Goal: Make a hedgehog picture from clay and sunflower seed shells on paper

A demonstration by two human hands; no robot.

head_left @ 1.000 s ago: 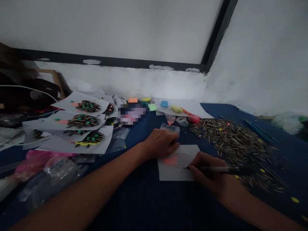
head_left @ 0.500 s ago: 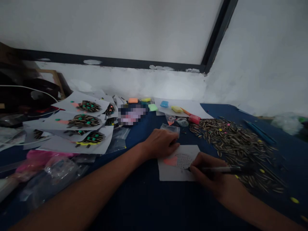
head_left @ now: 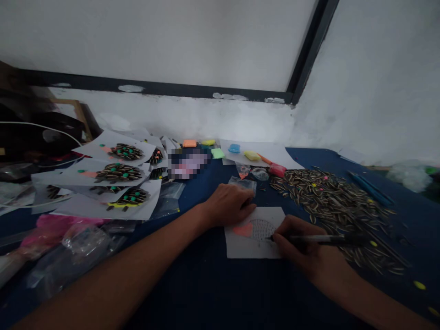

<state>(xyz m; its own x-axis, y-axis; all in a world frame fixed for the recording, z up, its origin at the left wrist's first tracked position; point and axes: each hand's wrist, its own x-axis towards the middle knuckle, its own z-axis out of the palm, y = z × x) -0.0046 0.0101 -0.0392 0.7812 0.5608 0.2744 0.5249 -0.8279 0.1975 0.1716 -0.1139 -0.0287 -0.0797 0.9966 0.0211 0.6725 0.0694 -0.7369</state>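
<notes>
A small sheet of white paper (head_left: 240,250) lies on the blue tabletop. On it is a drawing (head_left: 263,229) of a rounded body filled with short dark strokes, with an orange pointed patch at its left. My right hand (head_left: 302,247) grips a dark pen (head_left: 319,239), its tip at the lower right of the drawn body. At the paper's upper left corner rests my left hand (head_left: 230,204), its fingers curled and its palm side down. What lies inside those fingers is hidden.
Striped sunflower seeds (head_left: 330,197) are heaped at the right, beside a blue pen-like object (head_left: 373,189). Sheets bearing seed-covered figures (head_left: 120,173) overlap at the left, above clear plastic bags (head_left: 82,247). Colored clay packets (head_left: 252,156) sit near the wall.
The pen tip has shifted slightly up and right along the drawing's lower edge, my right hand with it. My left hand stays on the paper's corner.
</notes>
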